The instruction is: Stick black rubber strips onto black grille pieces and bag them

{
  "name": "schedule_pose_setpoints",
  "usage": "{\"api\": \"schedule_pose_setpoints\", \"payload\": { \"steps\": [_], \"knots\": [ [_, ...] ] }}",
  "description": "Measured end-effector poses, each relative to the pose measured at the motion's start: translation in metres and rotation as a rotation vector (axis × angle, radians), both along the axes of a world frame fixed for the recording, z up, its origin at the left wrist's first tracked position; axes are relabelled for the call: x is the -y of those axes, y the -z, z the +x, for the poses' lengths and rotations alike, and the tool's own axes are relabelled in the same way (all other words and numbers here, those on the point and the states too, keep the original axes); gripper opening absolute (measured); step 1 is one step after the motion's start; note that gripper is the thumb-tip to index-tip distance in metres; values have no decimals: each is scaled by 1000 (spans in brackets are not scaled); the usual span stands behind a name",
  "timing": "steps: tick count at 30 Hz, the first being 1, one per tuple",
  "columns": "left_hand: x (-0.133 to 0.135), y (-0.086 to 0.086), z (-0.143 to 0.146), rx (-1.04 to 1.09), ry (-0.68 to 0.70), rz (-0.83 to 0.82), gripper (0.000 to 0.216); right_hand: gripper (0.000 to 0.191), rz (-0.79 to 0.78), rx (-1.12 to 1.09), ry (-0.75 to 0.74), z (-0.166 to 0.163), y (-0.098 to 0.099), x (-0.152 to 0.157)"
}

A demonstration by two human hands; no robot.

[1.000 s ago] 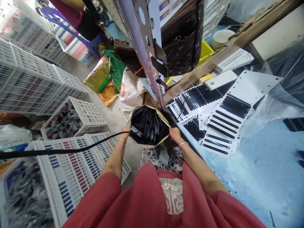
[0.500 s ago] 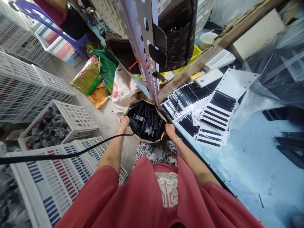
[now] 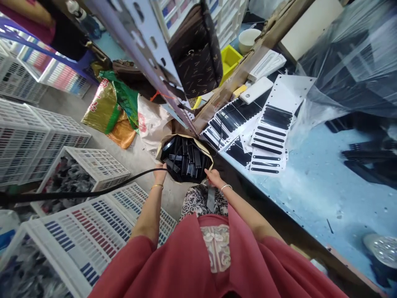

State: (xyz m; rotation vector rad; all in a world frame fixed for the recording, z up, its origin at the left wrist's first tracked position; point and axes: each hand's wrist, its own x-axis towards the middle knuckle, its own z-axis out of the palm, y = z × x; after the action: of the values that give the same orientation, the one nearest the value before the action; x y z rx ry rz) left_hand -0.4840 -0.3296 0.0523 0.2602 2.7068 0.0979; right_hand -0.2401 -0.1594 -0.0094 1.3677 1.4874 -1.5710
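Both hands grip sack rim.
Left hand [image 3: 160, 172] & right hand [image 3: 212, 177] clench sack [image 3: 185, 159] of black combs: prob. heavy, floppy; take rim.

Both hands, left [image 3: 161, 174] and right [image 3: 212, 176], are gripping the rim of a sack [image 3: 161, 147] holding black combs [image 3: 185, 159] beside the table [image 3: 313, 186].

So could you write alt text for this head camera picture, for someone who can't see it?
Seen from above, a person in a red top grips the rim of an open sack of black combs with the left hand and right hand. White slotted crates stand to the left; white cards of black combs lie on a blue table to the right.
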Motion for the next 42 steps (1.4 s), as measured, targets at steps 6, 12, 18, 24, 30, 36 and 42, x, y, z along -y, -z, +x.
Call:
{"api": "schedule_pose_setpoints", "payload": {
  "steps": [6,12,18,24,30,36,42],
  "knots": [
    [-17,-20,87,-1,469,47,45,44,46,-15,80,-9,3,2],
    [-68,6,149,220,913,53,59,42,-8,-21,94,-9,-1,3],
    [-85,-2,145,198,950,-56,54,34,13,-3,14,44,-22,-7],
    [-96,-21,142,199,957,-97,44,27,101,27,-117,83,-41,-24],
    [-114,-28,135,238,888,-97,46,28,193,-67,-217,75,-76,-41],
    [-124,-72,144,227,688,-56,31,20,288,-363,-209,29,-143,-53],
    [-138,-183,142,86,522,130,19,25,359,-521,-10,58,-186,-98]
  ]
}}
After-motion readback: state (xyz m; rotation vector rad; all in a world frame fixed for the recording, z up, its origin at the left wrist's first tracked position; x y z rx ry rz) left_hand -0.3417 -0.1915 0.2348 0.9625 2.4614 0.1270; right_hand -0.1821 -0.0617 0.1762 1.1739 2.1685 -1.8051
